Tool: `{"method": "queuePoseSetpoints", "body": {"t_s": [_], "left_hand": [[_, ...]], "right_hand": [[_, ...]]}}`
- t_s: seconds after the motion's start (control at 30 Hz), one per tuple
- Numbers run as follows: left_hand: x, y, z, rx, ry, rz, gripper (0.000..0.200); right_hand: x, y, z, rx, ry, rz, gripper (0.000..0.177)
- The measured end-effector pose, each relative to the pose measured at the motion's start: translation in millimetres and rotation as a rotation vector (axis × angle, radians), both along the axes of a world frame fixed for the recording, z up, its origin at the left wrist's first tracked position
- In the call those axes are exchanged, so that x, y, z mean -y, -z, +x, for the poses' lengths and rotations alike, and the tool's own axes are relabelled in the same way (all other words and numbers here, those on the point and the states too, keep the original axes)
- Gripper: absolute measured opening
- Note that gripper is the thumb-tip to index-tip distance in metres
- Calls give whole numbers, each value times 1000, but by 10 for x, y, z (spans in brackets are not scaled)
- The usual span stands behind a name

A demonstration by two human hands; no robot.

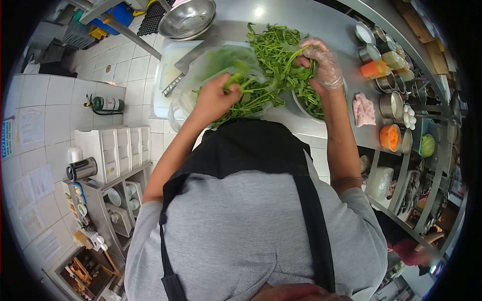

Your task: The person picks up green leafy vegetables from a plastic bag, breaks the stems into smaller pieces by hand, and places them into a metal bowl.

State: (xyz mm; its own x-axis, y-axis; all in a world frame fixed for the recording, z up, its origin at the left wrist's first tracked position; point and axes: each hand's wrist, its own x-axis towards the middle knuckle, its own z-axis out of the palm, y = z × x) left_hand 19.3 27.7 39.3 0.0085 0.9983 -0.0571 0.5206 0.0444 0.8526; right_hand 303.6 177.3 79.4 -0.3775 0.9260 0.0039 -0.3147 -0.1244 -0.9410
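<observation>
My left hand (217, 99) is bare and closed around a small bunch of leafy greens (242, 68), over a clear plastic bag (188, 103) with more greens in and beside it. My right hand (323, 62), in a clear plastic glove, grips long green stems above a metal bowl (345, 95) partly filled with greens. Between and beyond both hands spreads a large pile of leafy green stems (273, 47) on the steel table. A knife (193, 57) with a patterned metal handle lies on the white cutting board (168, 62), left of the bag.
Stacked metal bowls (187, 19) stand at the far left of the steel table (321, 20). On the right are a crumpled pink cloth (363, 109), sauce containers (374, 69), metal pots (390, 105) and eggs (409, 117). Another person (409, 251) is at the lower right.
</observation>
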Motion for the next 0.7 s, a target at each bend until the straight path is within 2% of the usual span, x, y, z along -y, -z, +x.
{"method": "queuePoseSetpoints", "body": {"t_s": [0.03,0.07,0.17,0.23,0.27,0.33,0.4,0.43,0.47,0.53,0.57,0.6,0.63,0.67,0.7], "left_hand": [[-50,129,41,-288,133,212,28],[-50,238,46,-287,135,216,28],[-45,161,145,-337,63,322,35],[-98,-106,134,-48,29,34,38],[-118,-75,88,-51,23,29,38],[-188,44,-143,-17,61,-174,35],[-215,236,-466,-67,51,-133,31],[-213,252,-576,-120,-28,70,29],[-205,277,-646,-169,-102,275,26],[-203,197,-676,-146,-125,322,23],[-207,186,-664,-65,-92,273,22],[-231,159,-650,14,-58,229,20],[-240,144,-585,-5,-12,161,19],[-268,145,-490,-12,-14,185,19],[-244,183,-378,-130,69,210,18]], "right_hand": [[-12,1,31,-64,-23,-1,17],[-17,-4,45,-130,-45,-3,17],[24,-55,74,-203,-96,-14,18],[51,-13,94,-242,-77,-81,18],[53,-2,78,-283,-60,-139,18],[143,-67,26,-321,-37,-234,22],[80,31,186,-457,-40,-271,30],[17,96,263,-570,-205,-272,33],[11,232,268,-575,-211,-280,33],[149,172,112,-42,19,-191,31],[287,111,-58,131,-15,-197,31],[287,341,-116,237,-217,-106,35],[520,142,-403,682,-288,86,38],[532,203,-596,1004,-427,309,47],[569,782,-658,859,-356,583,47]]}}
